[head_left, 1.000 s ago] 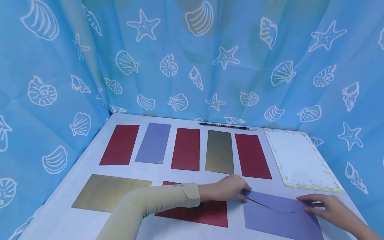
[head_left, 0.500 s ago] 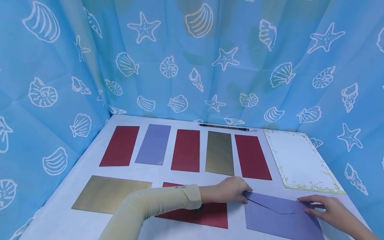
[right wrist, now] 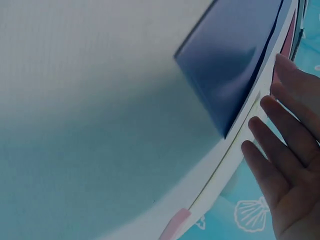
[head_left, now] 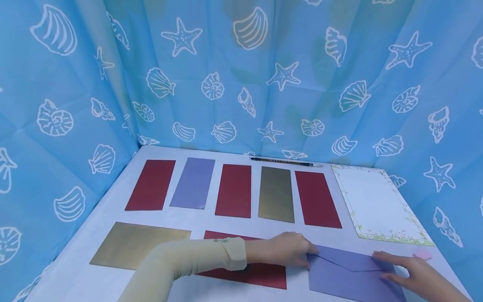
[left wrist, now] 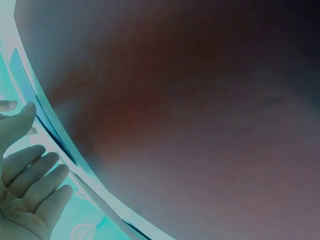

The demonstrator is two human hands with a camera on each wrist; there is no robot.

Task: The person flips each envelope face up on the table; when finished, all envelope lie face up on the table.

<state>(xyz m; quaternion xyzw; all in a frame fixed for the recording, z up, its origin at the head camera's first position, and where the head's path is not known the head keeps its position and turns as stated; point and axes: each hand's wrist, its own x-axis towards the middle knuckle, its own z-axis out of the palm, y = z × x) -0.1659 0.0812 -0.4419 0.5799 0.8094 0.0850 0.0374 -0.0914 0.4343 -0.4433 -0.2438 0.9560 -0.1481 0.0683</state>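
Note:
A purple envelope [head_left: 351, 281] lies at the front right with its pointed flap folded over its front. The fingertips of my left hand [head_left: 284, 249] rest at the envelope's left end, by the top corner of the flap. At its right end, my right hand [head_left: 419, 272] touches the envelope with outstretched fingers and thumb. In the left wrist view my left hand [left wrist: 32, 190] has loosely extended fingers. The right wrist view has my right hand [right wrist: 290, 150] with fairly straight fingers near the envelope [right wrist: 225, 60]. Beneath the left forearm lies a red envelope [head_left: 260, 277], partly covered.
A back row holds red, purple and gold envelopes, among them a gold one [head_left: 276, 195]. Another gold envelope [head_left: 132, 243] lies front left. A writing brush [head_left: 283, 161] lies behind. At right are a bordered sheet [head_left: 381, 201] and a pink slip [head_left: 422, 254]. Curtains surround the table.
The flap's left side lies flatter against the purple envelope. My left hand has shifted slightly down along its left end. The pink slip now shows beside my right hand, which has lowered slightly.

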